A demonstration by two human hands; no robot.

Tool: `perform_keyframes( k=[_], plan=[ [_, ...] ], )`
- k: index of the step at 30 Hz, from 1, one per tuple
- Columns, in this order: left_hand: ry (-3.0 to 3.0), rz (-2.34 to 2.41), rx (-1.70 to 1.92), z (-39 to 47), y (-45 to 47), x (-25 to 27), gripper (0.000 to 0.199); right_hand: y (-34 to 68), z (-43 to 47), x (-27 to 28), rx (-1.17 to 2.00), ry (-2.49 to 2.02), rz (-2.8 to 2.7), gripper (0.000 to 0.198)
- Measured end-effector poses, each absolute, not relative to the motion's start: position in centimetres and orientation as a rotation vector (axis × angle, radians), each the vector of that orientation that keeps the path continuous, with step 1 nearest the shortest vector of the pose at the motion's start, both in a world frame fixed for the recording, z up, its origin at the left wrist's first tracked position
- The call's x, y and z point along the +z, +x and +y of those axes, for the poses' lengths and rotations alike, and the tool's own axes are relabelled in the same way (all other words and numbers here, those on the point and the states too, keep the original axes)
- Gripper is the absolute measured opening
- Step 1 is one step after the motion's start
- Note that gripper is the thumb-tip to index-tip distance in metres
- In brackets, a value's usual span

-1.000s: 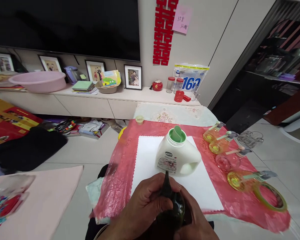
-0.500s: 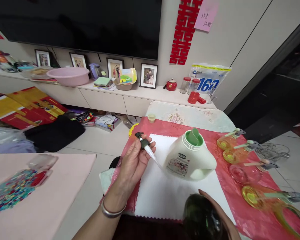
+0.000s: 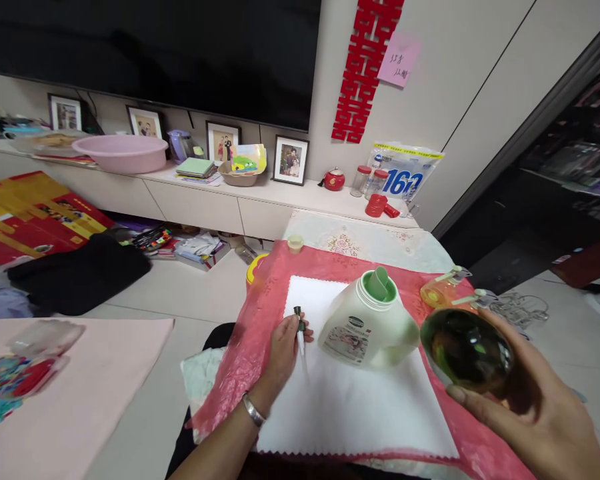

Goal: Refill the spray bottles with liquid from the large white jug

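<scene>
My left hand is closed on a pump dispenser top with a dark collar, a white stem and a thin tube pointing down. It hovers over a white scallop-edged mat. On the right, my right hand wraps round a dark green bottle, raised with its rounded end facing me; its other end is hidden. Between the hands a large pale green detergent jug stands on the mat. Its neck is uncapped, showing a green pouring spout.
Clear bottles with yellow liquid stand at the right on the red plastic cover, partly hidden by my right hand. A small cup sits at the back left. Colourful small pieces lie on a pink table at left.
The green bottle has moved up and to the right in my right hand. My left hand has lowered, and the pump top now points more steeply down. The view has shifted slightly.
</scene>
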State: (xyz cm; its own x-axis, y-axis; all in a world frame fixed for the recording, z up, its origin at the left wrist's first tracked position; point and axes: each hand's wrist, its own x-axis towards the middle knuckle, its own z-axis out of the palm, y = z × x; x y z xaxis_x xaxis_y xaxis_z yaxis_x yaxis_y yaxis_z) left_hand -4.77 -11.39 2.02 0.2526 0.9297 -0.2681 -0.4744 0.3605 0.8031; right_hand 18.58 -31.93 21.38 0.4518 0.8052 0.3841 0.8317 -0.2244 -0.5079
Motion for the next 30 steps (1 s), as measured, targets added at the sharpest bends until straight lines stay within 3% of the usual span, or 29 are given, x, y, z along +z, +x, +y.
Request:
perform_keyframes(
  k=[13, 30],
  plan=[
    [0.671, 0.75, 1.017, -11.1, -5.1, -0.3, 0.058, 19.5, -25.5, 26.2, -0.631, -1.901, -1.931, 0.068],
    [0.652, 0.744, 0.997, -11.1, -5.0, 0.1, 0.057, 19.0, -23.7, 28.7, -0.833, -1.78, -2.19, 0.055]
  ],
)
